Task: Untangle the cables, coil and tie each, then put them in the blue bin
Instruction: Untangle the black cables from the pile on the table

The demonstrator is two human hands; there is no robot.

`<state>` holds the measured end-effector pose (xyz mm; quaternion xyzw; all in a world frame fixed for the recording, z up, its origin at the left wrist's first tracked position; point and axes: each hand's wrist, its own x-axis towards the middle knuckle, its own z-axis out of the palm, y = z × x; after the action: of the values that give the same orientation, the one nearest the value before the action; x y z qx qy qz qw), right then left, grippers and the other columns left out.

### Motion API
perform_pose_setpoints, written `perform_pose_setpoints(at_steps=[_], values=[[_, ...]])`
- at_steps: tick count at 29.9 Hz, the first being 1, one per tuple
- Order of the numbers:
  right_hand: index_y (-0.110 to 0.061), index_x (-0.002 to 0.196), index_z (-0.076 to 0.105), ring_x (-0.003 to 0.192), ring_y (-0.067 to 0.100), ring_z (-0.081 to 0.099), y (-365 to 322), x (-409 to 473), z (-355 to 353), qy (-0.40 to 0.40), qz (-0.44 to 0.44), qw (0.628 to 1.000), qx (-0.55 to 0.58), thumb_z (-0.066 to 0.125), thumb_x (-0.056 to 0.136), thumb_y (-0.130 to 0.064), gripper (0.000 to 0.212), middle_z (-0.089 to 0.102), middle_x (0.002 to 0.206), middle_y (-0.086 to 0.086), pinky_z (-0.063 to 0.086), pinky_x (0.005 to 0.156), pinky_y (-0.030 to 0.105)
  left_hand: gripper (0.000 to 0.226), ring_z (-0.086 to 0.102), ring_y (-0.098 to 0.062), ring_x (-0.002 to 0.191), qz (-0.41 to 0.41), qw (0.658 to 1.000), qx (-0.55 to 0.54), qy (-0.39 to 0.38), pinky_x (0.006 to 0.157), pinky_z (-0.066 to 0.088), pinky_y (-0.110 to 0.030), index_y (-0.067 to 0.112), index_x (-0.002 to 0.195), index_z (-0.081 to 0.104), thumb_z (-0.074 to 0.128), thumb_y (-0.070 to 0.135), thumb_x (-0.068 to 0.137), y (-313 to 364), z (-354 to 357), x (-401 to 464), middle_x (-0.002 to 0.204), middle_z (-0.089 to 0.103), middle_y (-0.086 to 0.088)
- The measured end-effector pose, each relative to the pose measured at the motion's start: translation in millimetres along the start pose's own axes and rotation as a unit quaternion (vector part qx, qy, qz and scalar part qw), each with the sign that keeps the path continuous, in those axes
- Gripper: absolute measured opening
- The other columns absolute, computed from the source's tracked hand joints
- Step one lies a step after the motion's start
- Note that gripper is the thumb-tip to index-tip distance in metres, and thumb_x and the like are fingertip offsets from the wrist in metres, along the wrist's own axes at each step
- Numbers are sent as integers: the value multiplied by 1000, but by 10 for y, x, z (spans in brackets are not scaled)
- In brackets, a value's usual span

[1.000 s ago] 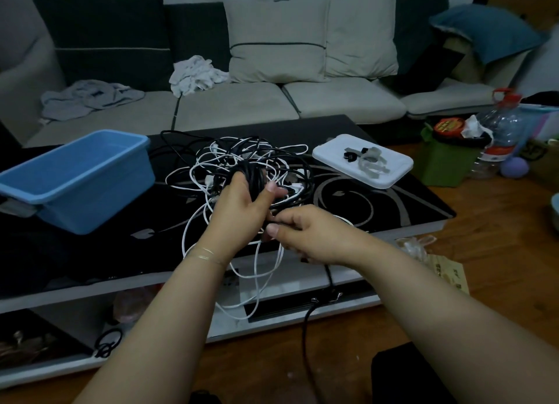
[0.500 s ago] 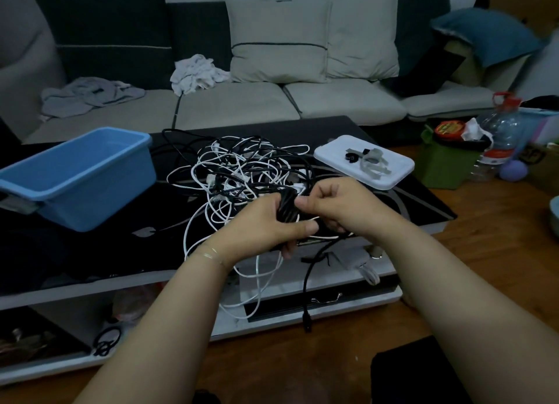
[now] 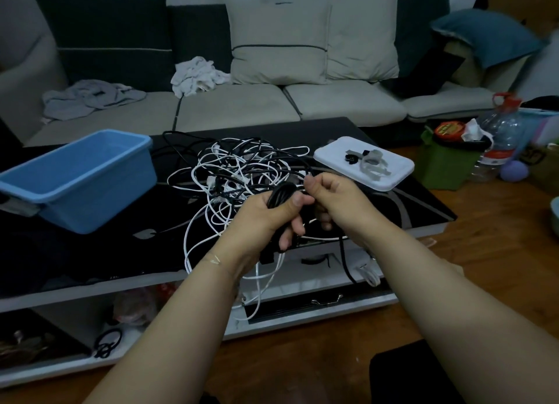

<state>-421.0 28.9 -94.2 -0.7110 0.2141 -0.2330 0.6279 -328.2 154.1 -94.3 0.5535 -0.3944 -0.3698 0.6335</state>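
A tangle of white and black cables lies in the middle of the black coffee table, with white loops hanging over its front edge. My left hand grips a bundle of coiled black cable above the table's front. My right hand is just to its right, fingers curled, pinching a strand of the same black cable; its loose end hangs down past the table edge. The blue bin stands on the table's left side, nothing visible inside.
A white tray with grey ties and a small black piece lies at the table's right. Behind is a sofa with cushions and clothes. A green bin and water bottle stand on the wooden floor at right.
My right hand has risen from below my left hand to level with the coil's top, drawing the black cable round. The hanging black end has shifted rightward.
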Motion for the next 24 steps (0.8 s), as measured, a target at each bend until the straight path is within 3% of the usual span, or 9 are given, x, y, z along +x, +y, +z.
perform_pose_setpoints(at_steps=[3,6,10,13,17,18,21,24], values=[[-5,94,56,44,11,32,60,3,92,13,47,999,-4,43,100,-37,35,41,55,-1,30,36,18,39,37,-5,33,10,996,-83,22,44,38,-17,6,99,67,54,37,79,7,21,18,61,66,1],[-12,104,59,44,11,35,104,-11,178,13,83,996,-37,34,104,-30,31,48,69,9,30,40,20,38,39,-6,41,13,994,-111,12,51,44,-17,-2,108,65,53,25,84,36,5,15,69,70,-3],[-17,91,57,47,13,36,88,-83,252,-20,96,993,-70,29,104,-28,32,55,72,7,31,41,21,34,42,-9,48,28,992,-123,19,53,47,-24,-4,123,55,48,11,93,73,-37,20,98,73,-5],[-18,84,53,48,12,36,57,-117,280,-40,96,993,-49,30,105,-24,32,58,71,6,32,44,22,40,43,-13,54,42,993,-109,27,53,44,-32,-4,128,53,52,16,94,74,-48,11,71,65,-1],[-12,91,56,54,10,46,27,-155,266,-103,159,979,71,39,103,-17,21,66,87,10,46,56,24,35,49,-6,54,49,992,-65,92,52,48,-25,5,127,57,50,18,96,71,-40,7,74,71,5],[-11,91,56,55,10,47,21,-169,260,-121,171,974,86,42,102,-15,19,68,87,9,48,58,24,35,51,-4,55,59,990,-55,112,54,49,-22,3,128,56,49,18,97,68,-41,15,82,74,2],[-10,99,56,53,11,49,9,-205,279,-133,149,980,10,44,102,-16,14,70,85,11,46,50,19,37,55,-4,63,87,982,-39,164,67,50,-16,0,128,56,50,19,97,43,-76,44,102,71,-7],[-16,137,39,58,14,53,28,-228,297,-165,98,969,-154,40,103,-14,34,68,79,8,46,54,18,34,59,-1,63,105,974,-21,197,67,48,-10,0,126,56,50,18,98,37,-82,62,116,61,-28]])
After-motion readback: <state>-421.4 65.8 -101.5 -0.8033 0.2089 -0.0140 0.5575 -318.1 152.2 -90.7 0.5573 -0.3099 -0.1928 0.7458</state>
